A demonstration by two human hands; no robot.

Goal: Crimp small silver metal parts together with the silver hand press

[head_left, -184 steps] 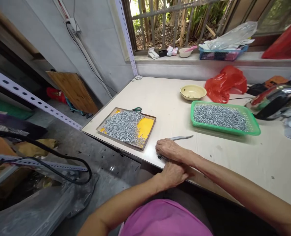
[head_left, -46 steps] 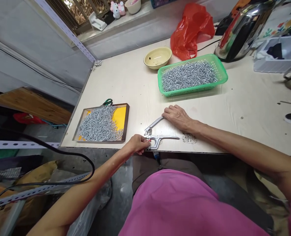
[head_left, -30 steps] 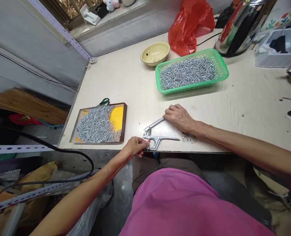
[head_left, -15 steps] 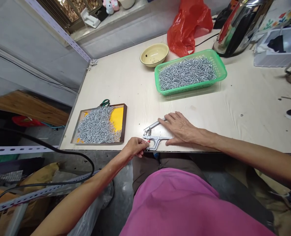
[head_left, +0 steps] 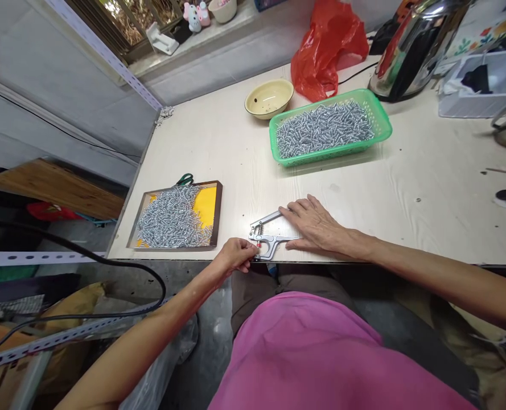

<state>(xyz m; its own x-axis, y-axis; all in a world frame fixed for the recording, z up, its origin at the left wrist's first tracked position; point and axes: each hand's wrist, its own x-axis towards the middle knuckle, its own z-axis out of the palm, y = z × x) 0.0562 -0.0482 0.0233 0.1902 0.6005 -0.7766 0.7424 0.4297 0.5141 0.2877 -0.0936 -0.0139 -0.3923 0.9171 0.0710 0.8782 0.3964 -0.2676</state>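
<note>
Silver snap-fastener pliers [head_left: 271, 240] lie at the table's front edge, with a coil spring and a small red part at the jaw end. My right hand [head_left: 316, 226] is around the spread handles, its fingers on the upper one and its thumb by the lower one. At the jaws, my left hand [head_left: 237, 254] is closed in a pinch; whatever is between its fingertips is too small to make out. Left of it sits a shallow tray [head_left: 219, 213] with a yellow bottom, holding a heap of small silver metal pieces [head_left: 171, 219].
Behind the pliers stands a green basket [head_left: 383, 122] full of small silver pieces. Beyond are a cream bowl [head_left: 270, 98], a red plastic bag [head_left: 327, 48] and a metal kettle [head_left: 415, 54]. Green-handled scissors [head_left: 185, 179] lie behind the tray.
The view has shifted slightly. Both hands remain at the pliers, and the handles are still spread apart.
</note>
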